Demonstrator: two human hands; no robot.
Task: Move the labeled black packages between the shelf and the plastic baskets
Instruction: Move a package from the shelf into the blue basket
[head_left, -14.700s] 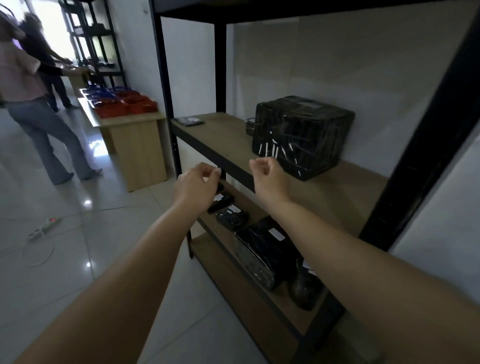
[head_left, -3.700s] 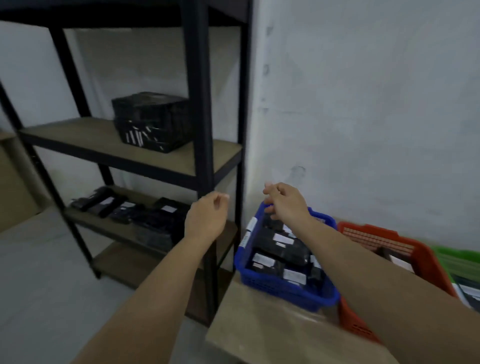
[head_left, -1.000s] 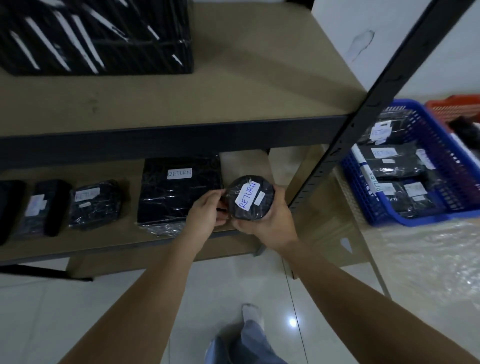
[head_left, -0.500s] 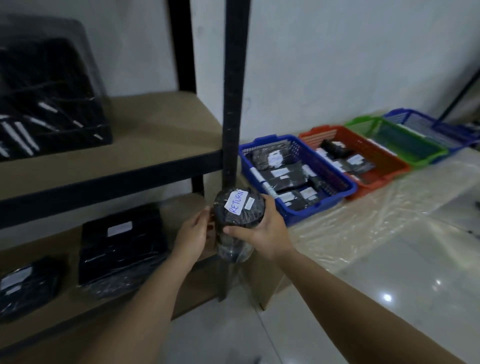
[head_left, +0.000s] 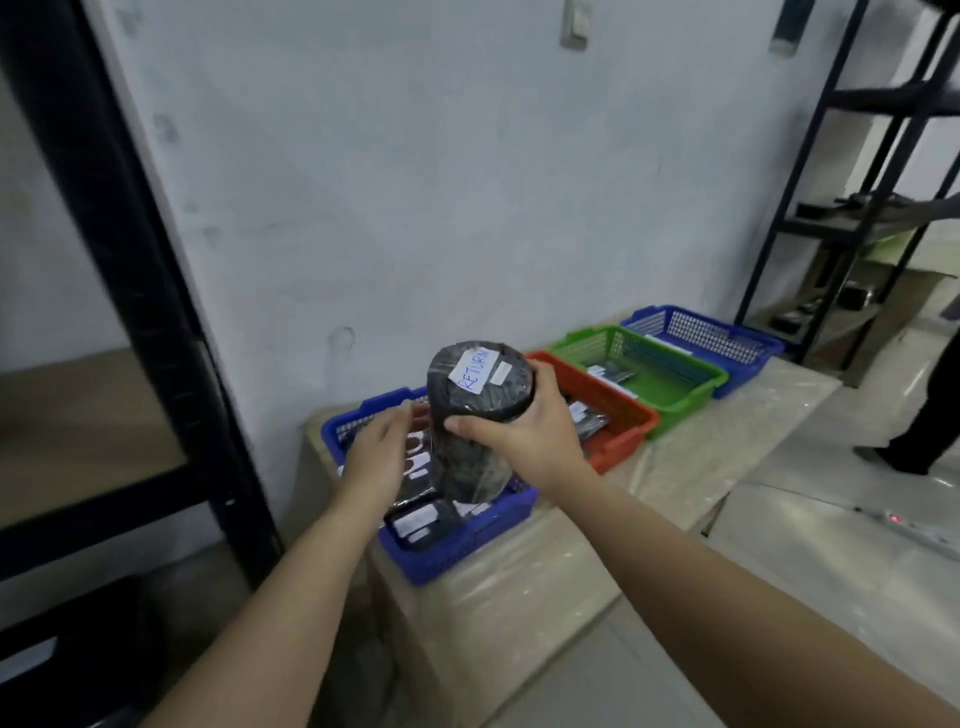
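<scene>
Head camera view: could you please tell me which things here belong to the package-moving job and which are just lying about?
Job:
round black package labelled RETURN, held by right hand, left hand beside it
near blue basket of labelled packages
red basket
green basket
far blue basket
shelf post

Lying about:
power strip on the floor
second rack

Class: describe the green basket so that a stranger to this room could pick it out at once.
Along the white wall, a low bench carries four plastic baskets in a row. The green basket sits third from the near end, between the red basket and the far blue basket. It alone is green.
</scene>
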